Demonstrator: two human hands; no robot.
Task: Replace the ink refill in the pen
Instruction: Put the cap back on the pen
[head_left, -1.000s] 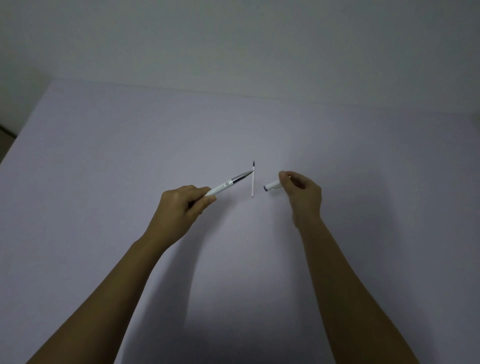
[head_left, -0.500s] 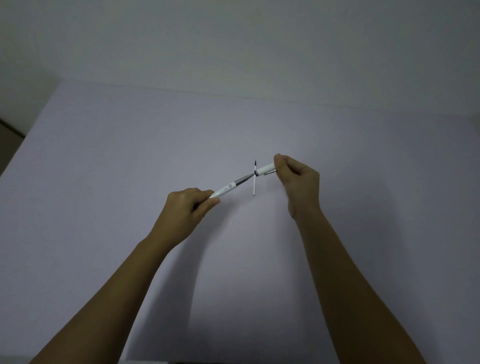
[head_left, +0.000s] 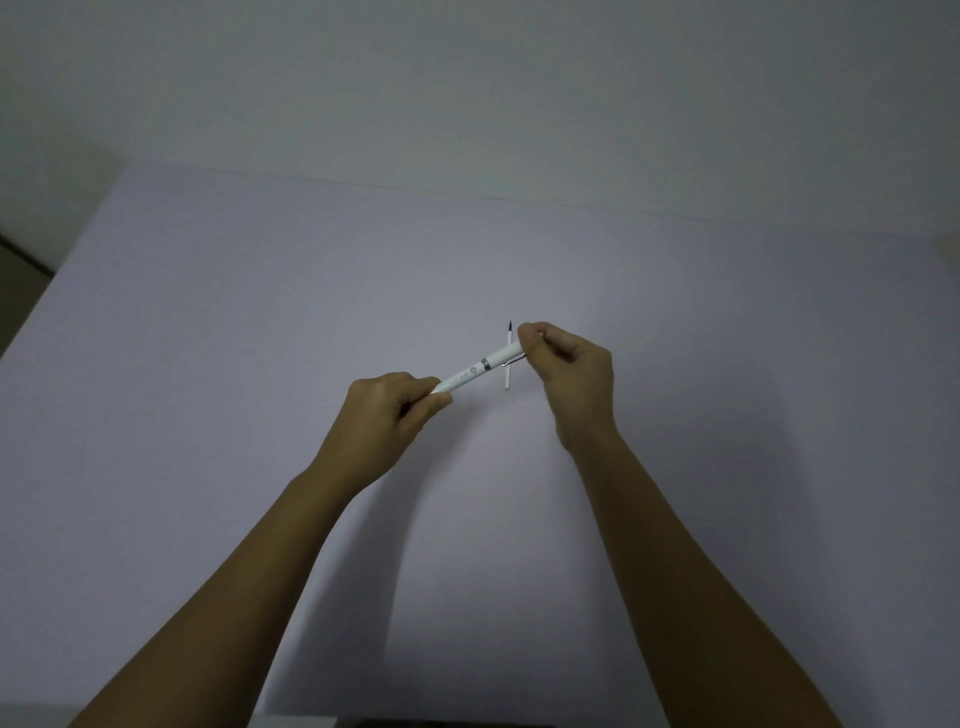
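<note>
A white pen (head_left: 475, 373) with a silver ring at its middle is held above the table between both hands, slanting up to the right. My left hand (head_left: 387, 415) grips its lower half. My right hand (head_left: 569, 374) pinches the upper half, the one with the clip. The two halves are joined at the ring. A thin white ink refill (head_left: 508, 358) with a dark tip lies flat on the table behind the pen, pointing away from me; the pen crosses in front of its middle.
The table (head_left: 260, 415) is covered in pale lilac and meets a plain wall at the back. Its left edge runs diagonally, with a darker floor beyond. A dark object shows at the bottom edge of the frame.
My right hand brought the upper pen half to the lower half in my left hand. The exposed refill tip went inside, and the halves now meet at the ring.
</note>
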